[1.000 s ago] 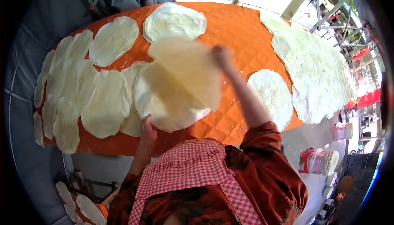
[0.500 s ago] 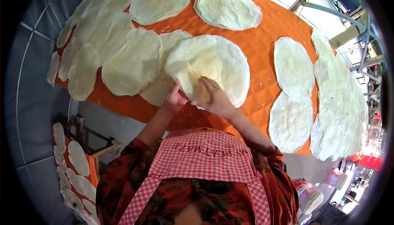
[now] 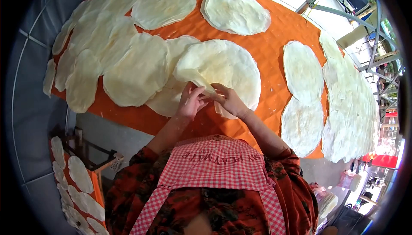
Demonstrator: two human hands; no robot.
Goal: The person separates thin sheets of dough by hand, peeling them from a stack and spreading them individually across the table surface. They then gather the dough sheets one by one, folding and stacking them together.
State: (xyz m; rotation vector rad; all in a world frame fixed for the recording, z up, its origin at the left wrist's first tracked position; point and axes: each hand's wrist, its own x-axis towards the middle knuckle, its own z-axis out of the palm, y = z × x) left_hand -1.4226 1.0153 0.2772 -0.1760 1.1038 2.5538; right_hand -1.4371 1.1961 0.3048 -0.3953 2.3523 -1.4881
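Note:
A thin, pale round flatbread lies on top of a stack on the orange cloth, straight in front of me. Its near edge is lifted and bent into a fold. My right hand pinches that raised edge between thumb and fingers. Close beside it, my left hand has its curled fingers on the left part of the same fold. Part of the edge is hidden behind the fingers. Another flatbread sticks out from under the stack on the left.
Overlapping flatbreads cover the left of the orange cloth. Two piles lie at the far side, and more sheets line the right. A second orange surface with round sheets stands at lower left. Metal bars rise at upper right.
The near edge of the top flatbread has been raised and folded. My right hand has gone from lying flat on the sheet to pinching its edge; my left hand has moved right, closer to it.

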